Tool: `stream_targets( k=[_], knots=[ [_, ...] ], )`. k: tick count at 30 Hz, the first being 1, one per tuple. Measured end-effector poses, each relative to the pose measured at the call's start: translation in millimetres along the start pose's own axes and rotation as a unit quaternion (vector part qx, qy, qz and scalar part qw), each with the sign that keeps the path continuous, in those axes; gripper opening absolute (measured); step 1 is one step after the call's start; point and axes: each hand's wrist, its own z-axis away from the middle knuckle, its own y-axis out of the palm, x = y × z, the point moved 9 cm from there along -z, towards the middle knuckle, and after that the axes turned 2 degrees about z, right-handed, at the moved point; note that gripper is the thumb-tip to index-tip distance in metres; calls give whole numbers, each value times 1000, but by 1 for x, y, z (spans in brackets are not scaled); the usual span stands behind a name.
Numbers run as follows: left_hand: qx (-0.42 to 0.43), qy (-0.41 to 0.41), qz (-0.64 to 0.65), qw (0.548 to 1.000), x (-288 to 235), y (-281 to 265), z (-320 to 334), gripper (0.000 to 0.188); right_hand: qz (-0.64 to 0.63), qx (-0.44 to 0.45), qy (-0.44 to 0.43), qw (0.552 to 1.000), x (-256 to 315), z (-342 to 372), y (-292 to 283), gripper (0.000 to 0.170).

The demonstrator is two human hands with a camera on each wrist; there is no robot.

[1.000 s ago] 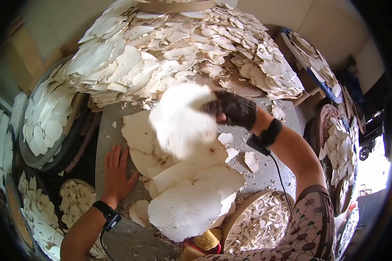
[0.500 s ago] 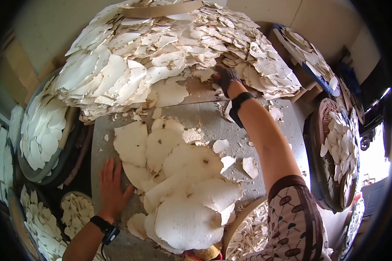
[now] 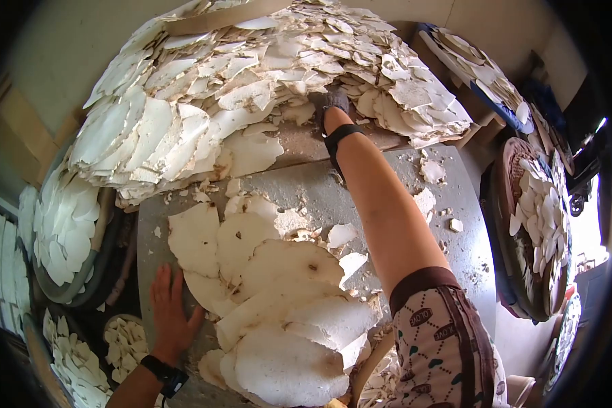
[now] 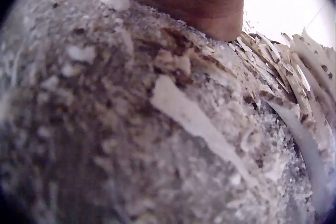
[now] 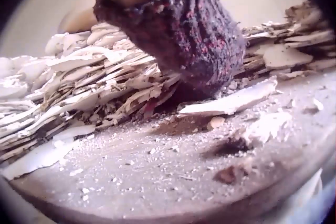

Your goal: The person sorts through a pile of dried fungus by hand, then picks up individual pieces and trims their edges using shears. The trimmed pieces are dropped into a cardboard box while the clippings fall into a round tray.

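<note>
My right hand (image 3: 331, 105), in a dark knitted glove, reaches into a hollow at the front of a big heap of thin, pale, flat slices (image 3: 183, 122). In the right wrist view the glove (image 5: 184, 40) points down among the layers, close over a board strewn with crumbs; its fingertips are hidden, so I cannot tell whether they grip a slice. My bare left hand (image 3: 172, 313) rests flat on the grey table (image 3: 466, 224), fingers straight and slightly spread. Beside it lies an overlapping stack of large pale slices (image 3: 285, 360), some with brown spots.
Broken flakes (image 3: 341, 235) and crumbs dot the table. The heap stands on a brown board (image 3: 306, 139) at the table's far side. Trays of slices stand left (image 3: 64, 224) and right (image 3: 540, 217). Near my right sleeve, a round tray of fragments (image 3: 381, 377) is partly covered.
A second ago my right hand held a pale slice over the stack; it has let go and reached forward into the heap. My left hand has stayed flat on the table.
</note>
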Motion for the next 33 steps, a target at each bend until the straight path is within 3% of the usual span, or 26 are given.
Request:
stream_targets(
  k=[1, 4, 5, 7, 9, 11, 17, 24, 25, 27, 30, 31, 33],
  knots=[
    [-3, 2, -3, 1000, 0, 0, 1, 73, 25, 17, -44, 999, 5, 0, 0, 44],
    [-5, 8, -8, 1000, -1, 0, 1, 73, -30, 66, 44, 996, -2, 21, -9, 44],
    [-4, 10, -12, 1000, -1, -1, 1, 73, -158, 47, 122, 979, -17, 16, 5, 44],
    [-3, 7, -12, 1000, -1, -1, 1, 73, -145, 84, 125, 978, -19, 9, 17, 44],
    [-1, 4, -13, 1000, -2, 1, 1, 73, -35, 105, 47, 993, -13, 4, 21, 44],
    [-4, 1, -17, 1000, 0, 3, 1, 73, 169, 102, -118, 973, 3, 2, 25, 43],
    [4, -4, -7, 1000, -3, -2, 0, 73, 182, -21, -140, 973, 15, -24, 36, 35],
    [-6, -2, -3, 1000, -1, -4, 0, 72, 258, 40, -144, 955, 21, -5, 14, 33],
    [-5, -4, -4, 1000, 0, -2, 2, 72, 234, 48, -138, 961, 17, -3, 13, 33],
    [-7, -1, -1, 1000, -1, 1, 2, 71, 93, 30, -68, 993, -33, -43, 68, 30],
    [-14, 8, -5, 1000, -4, -4, 2, 70, -8, 121, -35, 992, -14, 26, 17, 22],
    [-13, 8, -6, 1000, -6, -5, 2, 70, -18, 118, -111, 987, 5, 51, -9, 21],
    [-11, 7, -5, 1000, -7, -5, 4, 71, 63, 80, -184, 978, 21, 67, -27, 21]
  ],
)
